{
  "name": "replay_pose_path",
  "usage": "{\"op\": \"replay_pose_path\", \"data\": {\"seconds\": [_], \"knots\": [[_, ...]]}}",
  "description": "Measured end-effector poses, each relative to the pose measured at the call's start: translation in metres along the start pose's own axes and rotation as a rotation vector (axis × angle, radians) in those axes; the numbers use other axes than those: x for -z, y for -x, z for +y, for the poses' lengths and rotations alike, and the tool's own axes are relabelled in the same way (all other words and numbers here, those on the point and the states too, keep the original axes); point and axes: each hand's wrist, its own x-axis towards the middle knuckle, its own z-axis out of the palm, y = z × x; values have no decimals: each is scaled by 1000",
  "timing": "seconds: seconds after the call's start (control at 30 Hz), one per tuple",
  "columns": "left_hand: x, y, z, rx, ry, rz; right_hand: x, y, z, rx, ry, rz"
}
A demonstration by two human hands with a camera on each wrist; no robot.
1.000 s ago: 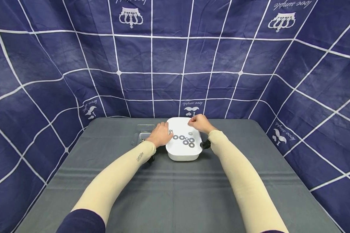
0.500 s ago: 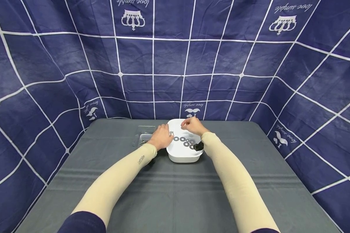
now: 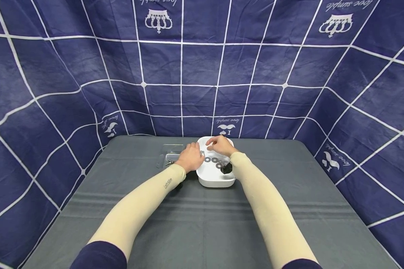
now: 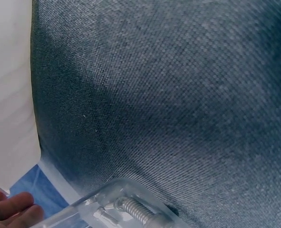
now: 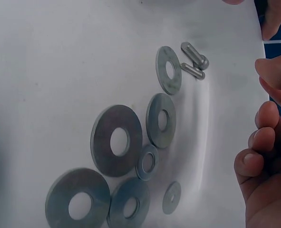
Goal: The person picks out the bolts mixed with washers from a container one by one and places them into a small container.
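A white box (image 3: 217,183) stands at the back of the table, with several flat metal washers (image 5: 102,159) and two small bolts (image 5: 196,56) on its surface. My left hand (image 3: 192,157) holds the box's left edge, thumb on the inner side and fingers outside the rim. Over the box hangs my right hand (image 3: 221,145), its fingers loosely bent and nothing visible between them. In the right wrist view it lies to the right of the washers, apart from them. The bolts are nearest the left hand.
Left of the white box lies a clear plastic container (image 3: 173,148) with threaded metal screws (image 4: 136,210) inside. A grey cloth (image 3: 202,220) covers the table. Blue curtain with white lines (image 3: 202,67) hangs behind and at both sides.
My right hand has moved left across the box, and its thumb and forefinger have spread apart. The left hand stays at the box's left edge. The head view has shifted slightly.
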Motion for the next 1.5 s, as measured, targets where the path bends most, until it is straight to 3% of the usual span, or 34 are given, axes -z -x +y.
{"op": "replay_pose_path", "data": {"seconds": [0.23,0.73,1.5], "knots": [[0,0,3,-22,17,31,-5,-1,3,7,-20,24],[0,0,2,-5,-24,13,-19,-7,19,-12,-1,9],[-1,0,3,10,-60,62,-35,-17,25,-1,4,-1]]}}
